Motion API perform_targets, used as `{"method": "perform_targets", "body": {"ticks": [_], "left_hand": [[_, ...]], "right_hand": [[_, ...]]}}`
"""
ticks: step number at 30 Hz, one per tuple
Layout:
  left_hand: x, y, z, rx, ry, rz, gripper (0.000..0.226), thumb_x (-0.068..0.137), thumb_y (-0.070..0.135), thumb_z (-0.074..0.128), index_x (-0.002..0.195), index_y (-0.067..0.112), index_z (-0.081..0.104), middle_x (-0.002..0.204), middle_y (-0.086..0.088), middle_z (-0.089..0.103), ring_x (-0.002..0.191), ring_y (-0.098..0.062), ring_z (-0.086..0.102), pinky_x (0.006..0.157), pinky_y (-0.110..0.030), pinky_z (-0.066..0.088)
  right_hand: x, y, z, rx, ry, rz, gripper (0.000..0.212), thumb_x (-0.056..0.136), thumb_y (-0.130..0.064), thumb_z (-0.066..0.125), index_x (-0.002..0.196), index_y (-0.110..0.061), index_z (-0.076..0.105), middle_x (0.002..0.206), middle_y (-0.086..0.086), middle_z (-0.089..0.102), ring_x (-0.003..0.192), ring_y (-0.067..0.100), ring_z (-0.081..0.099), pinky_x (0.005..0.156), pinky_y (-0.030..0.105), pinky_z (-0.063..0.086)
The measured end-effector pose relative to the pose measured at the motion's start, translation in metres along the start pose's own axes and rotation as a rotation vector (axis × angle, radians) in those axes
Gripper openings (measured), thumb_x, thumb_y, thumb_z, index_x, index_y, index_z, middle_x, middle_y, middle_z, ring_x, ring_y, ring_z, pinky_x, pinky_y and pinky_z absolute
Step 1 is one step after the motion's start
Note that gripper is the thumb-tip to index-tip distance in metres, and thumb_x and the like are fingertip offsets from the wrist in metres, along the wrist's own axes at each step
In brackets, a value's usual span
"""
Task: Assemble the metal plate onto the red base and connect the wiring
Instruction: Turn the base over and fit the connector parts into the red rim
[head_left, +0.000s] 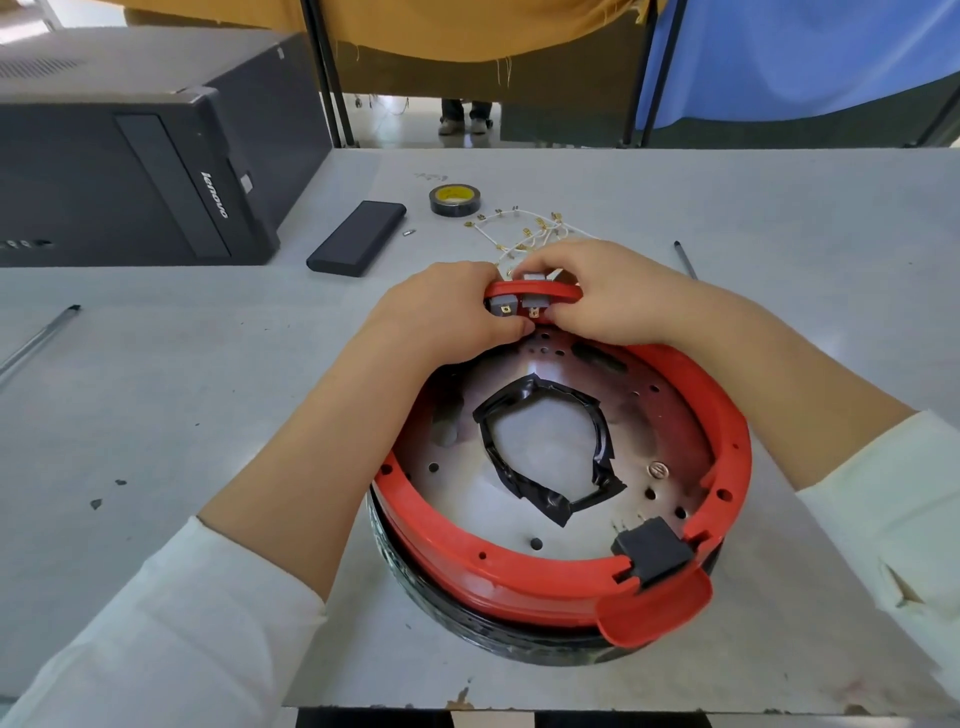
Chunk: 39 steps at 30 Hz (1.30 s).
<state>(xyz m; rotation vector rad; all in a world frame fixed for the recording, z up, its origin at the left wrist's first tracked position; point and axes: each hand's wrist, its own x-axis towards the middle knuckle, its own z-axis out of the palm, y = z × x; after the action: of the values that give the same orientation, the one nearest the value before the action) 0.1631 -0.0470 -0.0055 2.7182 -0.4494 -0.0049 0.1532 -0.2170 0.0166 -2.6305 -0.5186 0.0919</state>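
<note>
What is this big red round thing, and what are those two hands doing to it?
There is no machine here, just a person working with bare hands. The picture comes from a camera worn on their head, so you look down as they do.

The red base is a round ring sitting on a grey table. A shiny metal plate with many small holes lies inside it, with black tape round its middle opening.

The left hand and right hand both pinch small grey connector blocks at the ring's far edge.

Behind lie white wires with brass ends, a tape roll, a flat black box and a black computer.
</note>
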Motion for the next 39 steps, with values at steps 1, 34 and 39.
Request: {"method": "perform_targets", "body": {"ticks": [1, 34, 39], "left_hand": [[0.000, 0.000, 0.000, -0.003, 0.001, 0.002, 0.031, 0.084, 0.055, 0.063, 0.087, 0.026, 0.053, 0.073, 0.012, 0.049, 0.071, -0.014, 0.049, 0.056, -0.028, 0.033], [-0.001, -0.002, 0.002, -0.024, 0.008, -0.009, 0.031, 0.083, 0.055, 0.064, 0.092, 0.028, 0.053, 0.074, 0.013, 0.047, 0.082, -0.020, 0.051, 0.067, -0.031, 0.034], [-0.001, -0.003, 0.002, -0.026, 0.009, -0.014, 0.031, 0.082, 0.055, 0.064, 0.089, 0.028, 0.054, 0.075, 0.012, 0.049, 0.083, -0.021, 0.053, 0.068, -0.031, 0.036]], "right_hand": [[0.000, 0.001, 0.003, -0.020, 0.052, -0.008, 0.040, 0.086, -0.008, 0.058, 0.122, -0.024, 0.061, 0.119, -0.004, 0.057, 0.106, 0.013, 0.052, 0.089, 0.024, 0.039], [-0.001, -0.001, 0.016, -0.245, 0.159, -0.043, 0.057, 0.081, -0.007, 0.061, 0.135, -0.018, 0.046, 0.135, 0.005, 0.050, 0.121, 0.025, 0.049, 0.099, 0.039, 0.041], [0.000, 0.001, 0.016, -0.230, 0.201, -0.018, 0.055, 0.079, -0.008, 0.060, 0.132, -0.017, 0.048, 0.132, 0.006, 0.053, 0.119, 0.026, 0.049, 0.090, 0.029, 0.038]]}}
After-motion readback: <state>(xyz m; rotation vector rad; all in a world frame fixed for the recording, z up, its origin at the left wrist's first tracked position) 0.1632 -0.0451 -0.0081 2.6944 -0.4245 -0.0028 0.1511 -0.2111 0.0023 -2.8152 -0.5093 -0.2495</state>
